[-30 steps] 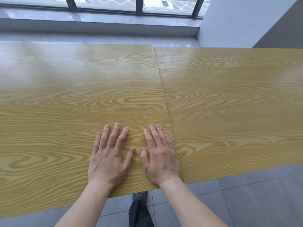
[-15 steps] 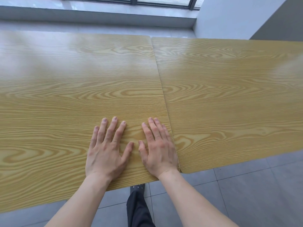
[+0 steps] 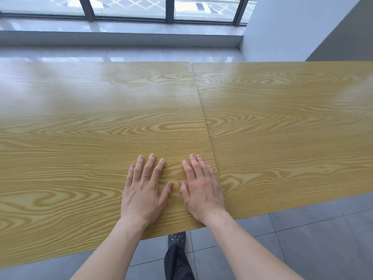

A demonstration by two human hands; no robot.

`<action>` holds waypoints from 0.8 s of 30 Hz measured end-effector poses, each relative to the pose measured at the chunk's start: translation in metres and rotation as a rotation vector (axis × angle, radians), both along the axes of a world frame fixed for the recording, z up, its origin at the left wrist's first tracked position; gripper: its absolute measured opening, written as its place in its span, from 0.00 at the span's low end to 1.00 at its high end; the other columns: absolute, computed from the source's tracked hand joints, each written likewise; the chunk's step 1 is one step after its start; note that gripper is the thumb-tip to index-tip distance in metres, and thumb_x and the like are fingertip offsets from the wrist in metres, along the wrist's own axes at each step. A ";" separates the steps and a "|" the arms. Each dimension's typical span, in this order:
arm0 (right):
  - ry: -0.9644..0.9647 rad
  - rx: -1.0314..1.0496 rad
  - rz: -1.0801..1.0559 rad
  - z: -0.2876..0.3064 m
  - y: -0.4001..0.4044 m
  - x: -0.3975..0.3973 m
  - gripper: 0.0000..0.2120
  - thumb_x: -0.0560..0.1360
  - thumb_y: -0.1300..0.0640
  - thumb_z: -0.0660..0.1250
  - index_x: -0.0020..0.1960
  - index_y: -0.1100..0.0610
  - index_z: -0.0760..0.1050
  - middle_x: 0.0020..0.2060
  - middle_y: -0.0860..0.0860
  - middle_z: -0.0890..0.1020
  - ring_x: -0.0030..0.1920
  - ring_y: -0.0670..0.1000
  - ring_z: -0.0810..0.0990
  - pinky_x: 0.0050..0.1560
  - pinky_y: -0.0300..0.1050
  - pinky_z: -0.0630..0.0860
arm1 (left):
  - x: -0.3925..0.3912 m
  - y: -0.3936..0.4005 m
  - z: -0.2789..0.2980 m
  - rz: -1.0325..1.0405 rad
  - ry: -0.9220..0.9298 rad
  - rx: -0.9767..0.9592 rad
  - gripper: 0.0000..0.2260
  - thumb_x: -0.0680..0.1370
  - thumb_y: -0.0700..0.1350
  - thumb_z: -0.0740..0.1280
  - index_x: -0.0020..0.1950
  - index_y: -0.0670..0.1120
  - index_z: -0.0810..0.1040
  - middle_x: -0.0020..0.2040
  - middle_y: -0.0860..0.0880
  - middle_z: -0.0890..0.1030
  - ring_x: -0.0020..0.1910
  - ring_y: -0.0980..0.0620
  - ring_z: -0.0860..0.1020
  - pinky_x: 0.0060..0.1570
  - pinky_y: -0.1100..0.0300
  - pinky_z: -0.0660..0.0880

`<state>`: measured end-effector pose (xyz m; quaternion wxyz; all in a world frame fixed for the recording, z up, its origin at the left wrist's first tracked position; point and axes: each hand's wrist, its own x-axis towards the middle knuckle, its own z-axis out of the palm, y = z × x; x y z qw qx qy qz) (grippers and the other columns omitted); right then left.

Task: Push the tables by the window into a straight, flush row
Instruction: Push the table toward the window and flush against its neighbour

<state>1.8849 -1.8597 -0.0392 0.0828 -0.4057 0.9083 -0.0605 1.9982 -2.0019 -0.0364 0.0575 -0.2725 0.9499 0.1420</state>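
Two wood-grain tables stand side by side below the window. The left table (image 3: 84, 138) and the right table (image 3: 292, 128) touch along a thin seam running from the far edge to the near edge. At the near edge the left table sticks out a little past the right one. My left hand (image 3: 144, 188) lies flat, palm down, fingers spread, on the left table near its front right corner. My right hand (image 3: 201, 188) lies flat beside it, its outer edge along the seam. Neither hand holds anything.
A window (image 3: 129, 7) with dark frames and a grey sill (image 3: 121, 37) runs behind the tables. A white wall (image 3: 292, 27) rises at the right. Grey floor tiles (image 3: 312, 239) lie on my side. My leg and dark shoe (image 3: 177, 238) show under the front edge.
The view has tilted up, showing more of the window and sill. Both hands stay flat on the left table by the seam in the same pose.
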 end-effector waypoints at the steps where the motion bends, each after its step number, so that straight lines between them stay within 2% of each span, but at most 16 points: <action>1: -0.030 0.026 0.003 0.006 -0.001 -0.001 0.29 0.84 0.43 0.50 0.82 0.53 0.56 0.82 0.54 0.55 0.83 0.53 0.48 0.82 0.53 0.47 | 0.000 -0.001 0.005 -0.007 -0.025 0.008 0.34 0.79 0.69 0.43 0.83 0.57 0.52 0.84 0.53 0.50 0.83 0.50 0.41 0.81 0.49 0.42; 3: -0.108 0.091 0.014 0.019 -0.003 -0.003 0.30 0.84 0.43 0.51 0.82 0.53 0.52 0.83 0.53 0.51 0.83 0.52 0.45 0.82 0.51 0.44 | 0.000 -0.004 0.018 -0.017 -0.084 0.028 0.34 0.78 0.68 0.40 0.83 0.57 0.52 0.84 0.54 0.51 0.83 0.51 0.43 0.81 0.51 0.43; 5: -0.187 0.166 0.016 0.037 -0.005 -0.004 0.30 0.84 0.42 0.51 0.83 0.53 0.52 0.83 0.53 0.50 0.83 0.52 0.45 0.82 0.50 0.44 | 0.005 -0.007 0.034 -0.017 -0.127 0.046 0.33 0.80 0.68 0.42 0.82 0.56 0.56 0.83 0.55 0.56 0.83 0.52 0.49 0.80 0.53 0.48; 8: -0.297 0.293 -0.006 0.077 -0.006 0.002 0.29 0.84 0.40 0.49 0.82 0.52 0.55 0.83 0.53 0.53 0.82 0.54 0.49 0.81 0.52 0.47 | 0.020 -0.010 0.069 -0.011 -0.198 0.095 0.29 0.81 0.67 0.46 0.79 0.56 0.63 0.80 0.55 0.65 0.80 0.52 0.59 0.78 0.52 0.55; 11: -0.355 0.368 -0.013 0.129 0.000 0.016 0.29 0.85 0.39 0.49 0.82 0.52 0.57 0.82 0.53 0.56 0.82 0.55 0.53 0.79 0.53 0.51 | 0.037 -0.013 0.112 -0.032 -0.260 0.087 0.30 0.81 0.67 0.44 0.76 0.55 0.68 0.76 0.54 0.71 0.76 0.49 0.65 0.76 0.51 0.59; 16: -0.306 0.350 -0.041 0.198 0.025 0.048 0.30 0.84 0.37 0.48 0.79 0.53 0.63 0.79 0.54 0.65 0.78 0.57 0.62 0.76 0.53 0.58 | 0.068 -0.005 0.181 -0.052 -0.249 0.074 0.31 0.81 0.68 0.44 0.75 0.53 0.70 0.74 0.52 0.73 0.74 0.48 0.68 0.72 0.50 0.63; 20: -0.315 0.285 -0.104 0.234 0.054 0.066 0.31 0.83 0.36 0.49 0.79 0.53 0.65 0.78 0.54 0.67 0.78 0.58 0.64 0.77 0.55 0.60 | 0.081 0.008 0.224 -0.071 -0.226 0.068 0.31 0.81 0.68 0.44 0.74 0.53 0.71 0.74 0.52 0.73 0.73 0.48 0.69 0.70 0.49 0.67; 24: -0.319 0.232 -0.160 0.266 0.088 0.070 0.31 0.83 0.36 0.49 0.78 0.52 0.66 0.77 0.54 0.68 0.76 0.59 0.67 0.75 0.56 0.63 | 0.076 0.028 0.256 -0.084 -0.201 0.058 0.30 0.82 0.68 0.45 0.70 0.53 0.74 0.70 0.51 0.77 0.68 0.47 0.74 0.64 0.49 0.71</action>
